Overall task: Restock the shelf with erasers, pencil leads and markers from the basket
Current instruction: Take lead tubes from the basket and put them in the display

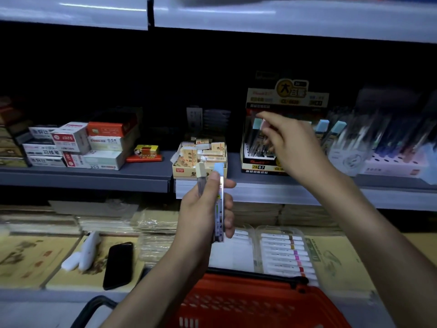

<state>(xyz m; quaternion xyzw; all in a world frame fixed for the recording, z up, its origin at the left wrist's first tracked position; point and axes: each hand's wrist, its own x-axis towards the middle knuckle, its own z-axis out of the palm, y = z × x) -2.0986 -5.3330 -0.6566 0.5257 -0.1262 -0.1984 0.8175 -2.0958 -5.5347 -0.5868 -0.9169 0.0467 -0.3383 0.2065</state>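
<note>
Basket: the red basket [236, 301] sits nearest, at 6 o'clock, with a black handle along its far rim.
Left hand: the left hand [201, 216] is raised just beyond the basket, near the middle. Its grip is clamped round two lead tubes [219, 209] held upright, one cream-capped and one blue-capped, with the thumb across their front.
Lower shelf: a marker set [286, 254] in a clear case lies at 5 o'clock, just behind the basket. A black phone [118, 265] lies at 7 o'clock, with a white gadget [82, 252] beside it at 8 o'clock.
Right hand: the right hand [290, 145] reaches out at 2 o'clock. Its grip is pinched together on a pink-capped tube [264, 125] at the lead display box [287, 98].
Lead display box: it stands on the grey shelf [94, 178] at 1 o'clock, marked 2B 0.7, with tubes upright inside.
Eraser box: the eraser box [201, 157] is at 12 o'clock, just left of the display, open and heaped with wrapped erasers.
Small cartons: the small cartons [71, 143] are stacked at 10 o'clock on the same shelf.
Pens: the pens [390, 138] at 3 o'clock are too blurred to read.
</note>
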